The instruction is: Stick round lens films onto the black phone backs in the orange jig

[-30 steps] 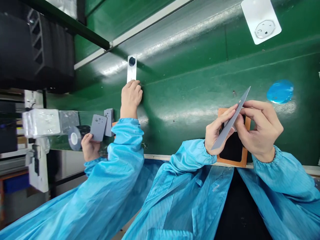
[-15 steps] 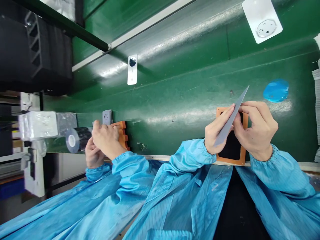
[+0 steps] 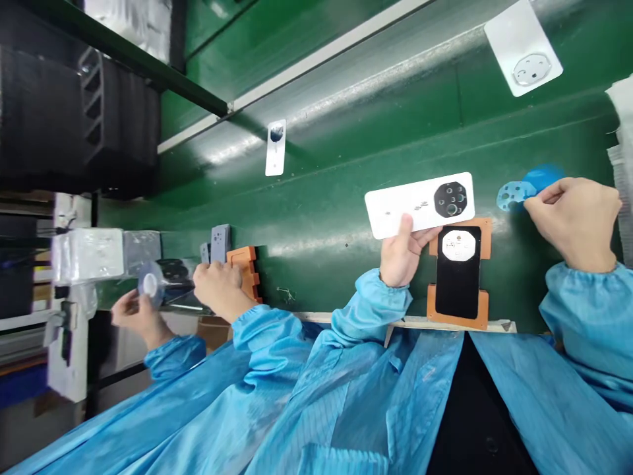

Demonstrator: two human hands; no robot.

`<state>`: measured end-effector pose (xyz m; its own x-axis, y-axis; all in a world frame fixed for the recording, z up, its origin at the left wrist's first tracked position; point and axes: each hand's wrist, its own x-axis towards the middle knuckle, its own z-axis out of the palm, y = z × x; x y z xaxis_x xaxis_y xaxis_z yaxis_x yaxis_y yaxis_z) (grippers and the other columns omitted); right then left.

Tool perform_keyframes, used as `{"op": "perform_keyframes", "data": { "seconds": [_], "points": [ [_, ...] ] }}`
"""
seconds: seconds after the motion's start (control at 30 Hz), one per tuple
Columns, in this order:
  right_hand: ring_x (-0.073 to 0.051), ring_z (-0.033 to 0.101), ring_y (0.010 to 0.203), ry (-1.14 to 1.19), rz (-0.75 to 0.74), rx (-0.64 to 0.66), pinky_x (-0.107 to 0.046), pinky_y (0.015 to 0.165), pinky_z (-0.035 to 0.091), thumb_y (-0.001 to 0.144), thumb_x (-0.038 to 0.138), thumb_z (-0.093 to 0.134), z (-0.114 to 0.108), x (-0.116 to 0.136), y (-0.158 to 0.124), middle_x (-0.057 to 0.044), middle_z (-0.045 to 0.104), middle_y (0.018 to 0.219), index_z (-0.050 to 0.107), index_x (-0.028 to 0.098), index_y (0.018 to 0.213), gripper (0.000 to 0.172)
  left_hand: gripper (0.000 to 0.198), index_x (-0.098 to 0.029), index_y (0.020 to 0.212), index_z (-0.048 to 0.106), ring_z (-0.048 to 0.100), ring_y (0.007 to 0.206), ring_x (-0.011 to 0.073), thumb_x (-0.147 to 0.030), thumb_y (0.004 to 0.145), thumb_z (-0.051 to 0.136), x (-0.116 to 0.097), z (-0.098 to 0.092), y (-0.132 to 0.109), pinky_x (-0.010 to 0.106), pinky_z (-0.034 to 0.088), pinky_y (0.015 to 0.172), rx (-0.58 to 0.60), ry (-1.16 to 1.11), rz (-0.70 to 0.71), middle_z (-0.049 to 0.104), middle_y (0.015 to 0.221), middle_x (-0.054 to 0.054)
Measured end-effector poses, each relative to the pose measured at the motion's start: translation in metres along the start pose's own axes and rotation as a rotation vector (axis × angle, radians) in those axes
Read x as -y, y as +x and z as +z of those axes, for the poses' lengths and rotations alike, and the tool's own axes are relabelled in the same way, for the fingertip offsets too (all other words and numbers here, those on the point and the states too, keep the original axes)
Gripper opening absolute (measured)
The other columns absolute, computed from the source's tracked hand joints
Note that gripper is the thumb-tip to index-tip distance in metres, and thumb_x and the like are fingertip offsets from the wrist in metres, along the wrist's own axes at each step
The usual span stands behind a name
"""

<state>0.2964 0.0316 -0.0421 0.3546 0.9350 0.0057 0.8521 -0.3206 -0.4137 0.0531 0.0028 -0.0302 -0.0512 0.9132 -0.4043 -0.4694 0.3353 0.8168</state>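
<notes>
Clock centred on your left hand, 12 at the top of the view. Your left hand held the white panel: thumb pressed on its face close to the lower edge, fingers curled behind. The panel's middle lay at 1 o'clock from the grip, its black camera patch at 2. The panel was raised, its long side running nearly level, the patch end slightly higher.

The orange fixture sat on the green bench at 3 o'clock, just beside the hand. In it lay a black plate with a white octagon at its 12 o'clock end. The panel's lower right corner came up to the fixture's top edge in view; contact could not be told.

Your right hand was well apart at 3 o'clock. Its fingertips were pinched narrow on the right edge of the holed blue film, which projected toward 9 o'clock from them. A blue disc showed behind, at 2 o'clock from the film; you could not tell whether they touched.

A co-worker's hands were at 9 o'clock, near a tape roll and an orange block.
</notes>
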Motion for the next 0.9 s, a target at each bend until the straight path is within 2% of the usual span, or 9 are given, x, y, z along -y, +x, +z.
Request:
{"op": "perform_keyframes", "data": {
  "seconds": [0.07,0.17,0.23,0.3,0.4,0.47,0.53,0.7,0.9],
  "points": [
    [-0.026,0.059,0.073,-0.073,0.066,0.045,-0.044,0.078,0.045,0.078,0.024,0.064,-0.012,-0.013,0.006,-0.005,0.058,0.065,0.054,0.025,0.067,0.014,0.06,-0.024,0.146,0.058,0.071,0.125,0.03,-0.052,0.095,0.071,-0.013,-0.007,0.002,0.05,0.058,0.111,0.016,0.02,0.04,0.071,0.136,0.011],
    [-0.022,0.06,0.066,-0.012,-0.037,-0.084,-0.039,0.071,0.045,0.083,0.03,0.064,-0.035,-0.006,-0.011,-0.001,0.059,0.064,0.053,0.025,0.068,0.02,0.059,-0.027,0.141,0.063,0.071,0.124,0.0297,-0.059,0.091,0.071,-0.026,-0.021,-0.006,0.048,0.06,0.109,0.065,0.21,0.203,0.074,0.131,0.008],
    [-0.02,0.063,0.065,0.105,-0.198,-0.13,-0.036,0.065,0.047,0.088,0.031,0.066,-0.05,0.008,-0.032,-0.001,0.066,0.072,0.059,0.025,0.075,0.016,0.046,-0.028,0.135,0.069,0.071,0.125,0.0281,-0.054,0.098,0.065,-0.032,-0.03,-0.016,0.046,0.059,0.111,0.176,0.47,0.378,0.076,0.127,0.006],
    [-0.02,0.069,0.072,0.21,-0.454,-0.125,-0.035,0.066,0.053,0.092,0.03,0.068,-0.058,0.021,-0.052,-0.004,0.074,0.087,0.067,0.025,0.093,0.006,0.036,-0.028,0.135,0.069,0.068,0.13,0.0268,-0.04,0.104,0.058,-0.036,-0.036,-0.026,0.045,0.055,0.117,0.399,0.799,0.589,0.073,0.134,0.006],
    [-0.026,0.074,0.104,0.244,-0.859,-0.077,-0.039,0.091,0.062,0.091,0.016,0.071,-0.054,0.026,-0.075,-0.013,0.075,0.119,0.067,0.019,0.122,0.032,0.042,-0.024,0.147,0.059,0.054,0.145,0.0272,-0.021,0.105,0.052,-0.036,-0.038,-0.035,0.047,0.05,0.122,0.68,1.239,0.864,0.06,0.152,0.011],
    [-0.03,0.07,0.121,0.202,-1.009,-0.01,-0.044,0.105,0.06,0.092,0.007,0.066,-0.043,0.021,-0.086,-0.016,0.071,0.13,0.063,0.014,0.133,0.042,0.044,-0.018,0.148,0.056,0.048,0.15,0.0274,-0.014,0.104,0.051,-0.03,-0.037,-0.037,0.046,0.05,0.121,0.724,1.414,1.006,0.059,0.151,0.016],
    [-0.031,0.068,0.125,0.161,-1.073,0.024,-0.046,0.105,0.06,0.092,0.001,0.062,-0.032,0.014,-0.094,-0.017,0.072,0.13,0.06,0.01,0.137,0.046,0.043,-0.012,0.145,0.056,0.045,0.152,0.0277,-0.011,0.102,0.053,-0.021,-0.038,-0.037,0.044,0.052,0.12,0.746,1.491,1.109,0.063,0.146,0.018],
    [-0.032,0.068,0.127,0.132,-1.098,0.033,-0.046,0.105,0.062,0.091,-0.002,0.061,-0.023,0.001,-0.103,-0.017,0.072,0.132,0.06,0.008,0.139,0.049,0.047,-0.009,0.149,0.049,0.042,0.153,0.0271,-0.011,0.102,0.053,-0.004,-0.043,-0.039,0.045,0.053,0.12,0.763,1.49,1.126,0.065,0.144,0.017],
    [-0.03,0.07,0.124,0.133,-1.083,0.034,-0.043,0.105,0.062,0.092,-0.002,0.059,-0.022,0.002,-0.103,-0.015,0.072,0.132,0.06,0.011,0.141,0.05,0.049,-0.007,0.15,0.045,0.045,0.151,0.0281,-0.008,0.102,0.052,-0.002,-0.049,-0.036,0.045,0.055,0.118,0.757,1.481,1.109,0.065,0.143,0.018]
  ]
}}
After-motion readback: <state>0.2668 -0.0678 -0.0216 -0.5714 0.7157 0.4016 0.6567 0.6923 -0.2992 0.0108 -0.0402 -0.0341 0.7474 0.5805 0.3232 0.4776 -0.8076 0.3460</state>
